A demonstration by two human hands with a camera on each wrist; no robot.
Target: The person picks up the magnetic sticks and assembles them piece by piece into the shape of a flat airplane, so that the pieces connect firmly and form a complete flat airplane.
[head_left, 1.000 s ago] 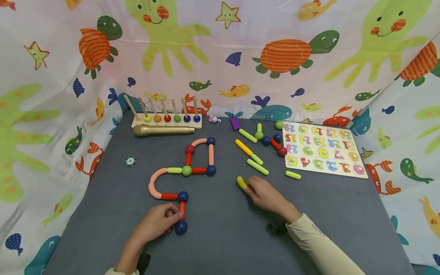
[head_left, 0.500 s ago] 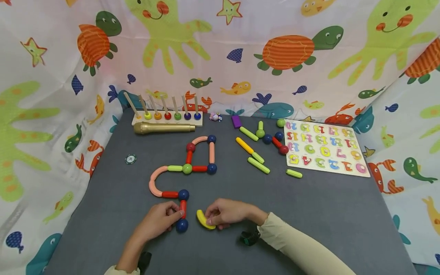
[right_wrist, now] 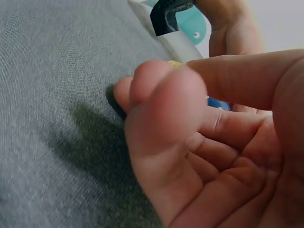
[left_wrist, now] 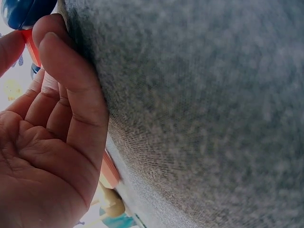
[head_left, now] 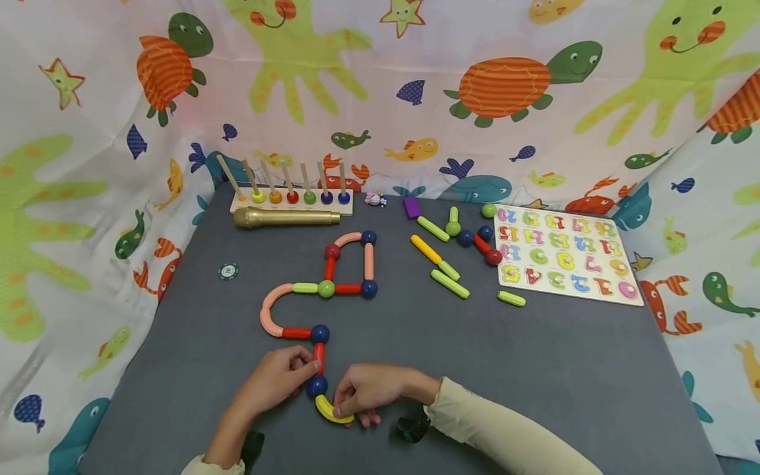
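Near the front of the table my left hand (head_left: 274, 380) pinches a short red rod (head_left: 319, 357) between thumb and fingers. A blue ball (head_left: 317, 386) sits at the rod's near end, and another blue ball (head_left: 320, 334) at its far end. My right hand (head_left: 371, 389) pinches a curved yellow rod (head_left: 330, 410), whose upper tip meets the near blue ball. From the far blue ball a chain runs on: a red rod (head_left: 296, 333), a pink curve (head_left: 270, 310), then a closed loop of rods and balls around a green ball (head_left: 326, 288).
Loose green rods (head_left: 449, 284), a yellow-orange rod (head_left: 425, 249) and several balls lie right of centre. Beyond them is a number board (head_left: 564, 255). A gold toy microphone (head_left: 287, 217) lies before a peg stand (head_left: 291, 203); a round chip (head_left: 228, 271) is at left.
My right hand has carried the curved yellow rod left and toward the front, up to the near blue ball. My left hand has stayed on the red rod.
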